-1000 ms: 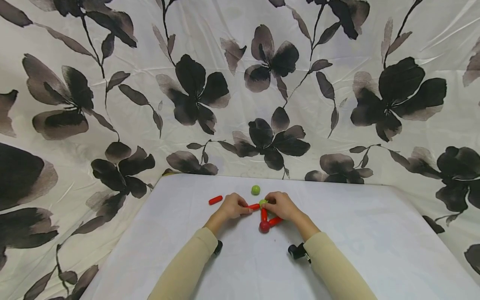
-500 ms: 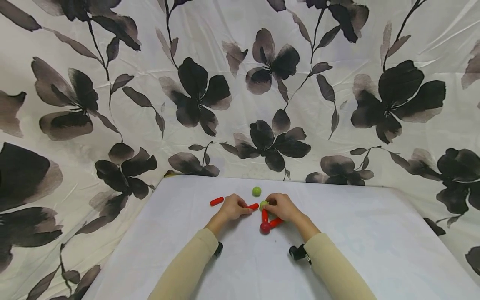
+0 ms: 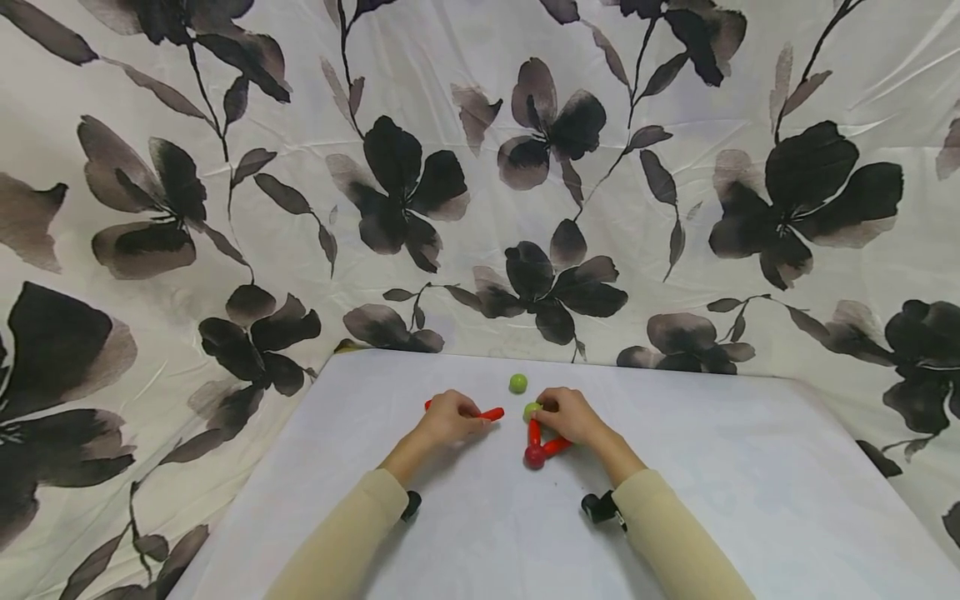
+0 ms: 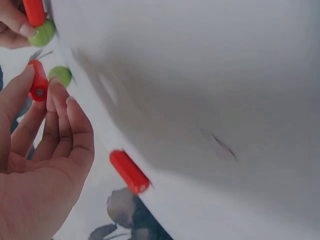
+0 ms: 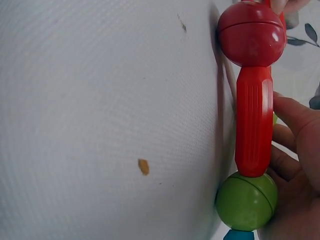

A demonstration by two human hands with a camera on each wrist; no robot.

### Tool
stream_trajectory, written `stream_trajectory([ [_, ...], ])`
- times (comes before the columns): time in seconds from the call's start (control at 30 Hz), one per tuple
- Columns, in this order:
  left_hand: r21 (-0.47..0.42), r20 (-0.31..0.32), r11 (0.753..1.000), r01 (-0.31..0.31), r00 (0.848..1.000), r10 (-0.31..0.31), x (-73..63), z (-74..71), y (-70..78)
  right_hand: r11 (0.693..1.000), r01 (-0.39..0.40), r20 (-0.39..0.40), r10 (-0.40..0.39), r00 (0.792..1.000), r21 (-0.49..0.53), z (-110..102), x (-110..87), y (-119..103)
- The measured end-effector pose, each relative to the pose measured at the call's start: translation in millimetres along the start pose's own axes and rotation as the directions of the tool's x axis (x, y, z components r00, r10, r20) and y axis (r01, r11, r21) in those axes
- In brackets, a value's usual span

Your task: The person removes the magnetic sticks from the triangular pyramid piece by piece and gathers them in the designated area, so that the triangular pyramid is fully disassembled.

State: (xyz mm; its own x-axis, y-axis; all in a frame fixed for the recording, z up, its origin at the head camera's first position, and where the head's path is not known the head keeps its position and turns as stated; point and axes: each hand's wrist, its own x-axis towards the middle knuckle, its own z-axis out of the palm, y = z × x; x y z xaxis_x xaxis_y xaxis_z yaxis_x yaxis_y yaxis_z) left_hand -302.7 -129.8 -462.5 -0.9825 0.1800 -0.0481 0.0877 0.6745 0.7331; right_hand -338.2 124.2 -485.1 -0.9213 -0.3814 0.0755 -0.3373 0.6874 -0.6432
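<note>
In the head view my left hand [image 3: 448, 418] pinches a red rod [image 3: 492, 414] between thumb and fingers, apart from the other pieces. The left wrist view shows this rod [image 4: 38, 81] end-on, with a small round spot on its tip. My right hand [image 3: 572, 416] holds a green ball [image 3: 532, 412] of a joined construction. From that ball a red rod [image 3: 534, 432] runs to a red ball [image 3: 535, 457]. A second red rod [image 5: 254, 122] links the red ball to another green ball [image 5: 247, 201], with a blue piece [image 5: 239, 235] below it. My right hand hides that end in the head view.
A loose green ball [image 3: 518, 383] lies beyond the hands on the white-covered table [image 3: 510, 533]. Another loose red rod [image 4: 129, 171] lies by the left hand, mostly hidden in the head view. A flower-printed cloth [image 3: 450, 208] hangs behind the table.
My left hand has drawn left with its red rod, away from the held green ball, and now covers most of the loose red rod. My right hand keeps its hold.
</note>
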Motion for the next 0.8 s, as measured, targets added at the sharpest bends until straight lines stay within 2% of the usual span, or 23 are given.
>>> stream_trajectory([
  [0.1, 0.022, -0.023, 0.999, -0.045, 0.999, 0.045, -6.7, -10.1, -7.7, 1.0, 0.014, -0.002, -0.014, 1.0, -0.001, 1, 1.1, 1],
  [0.2, 0.037, -0.04, 0.997, -0.061, 0.997, 0.063, -14.7, -21.3, -16.6, 1.0, 0.016, -0.005, -0.016, 1.0, -0.002, 2, 2.3, 2],
  [0.43, 0.047, -0.085, 0.999, -0.025, 0.996, 0.029, -29.2, -49.4, -43.3, 1.0, 0.008, -0.011, -0.008, 1.0, 0.006, -1, 0.4, 1],
  [0.57, 0.047, -0.105, 0.999, -0.026, 0.994, 0.031, -35.1, -65.2, -60.2, 1.0, 0.004, -0.009, -0.004, 1.0, 0.016, -2, 0.4, 2],
  [0.8, 0.054, -0.164, 0.998, 0.015, 0.986, -0.006, -34.8, -83.8, -84.1, 1.0, -0.012, 0.0, 0.012, 1.0, 0.022, 0, 0.5, 2],
])
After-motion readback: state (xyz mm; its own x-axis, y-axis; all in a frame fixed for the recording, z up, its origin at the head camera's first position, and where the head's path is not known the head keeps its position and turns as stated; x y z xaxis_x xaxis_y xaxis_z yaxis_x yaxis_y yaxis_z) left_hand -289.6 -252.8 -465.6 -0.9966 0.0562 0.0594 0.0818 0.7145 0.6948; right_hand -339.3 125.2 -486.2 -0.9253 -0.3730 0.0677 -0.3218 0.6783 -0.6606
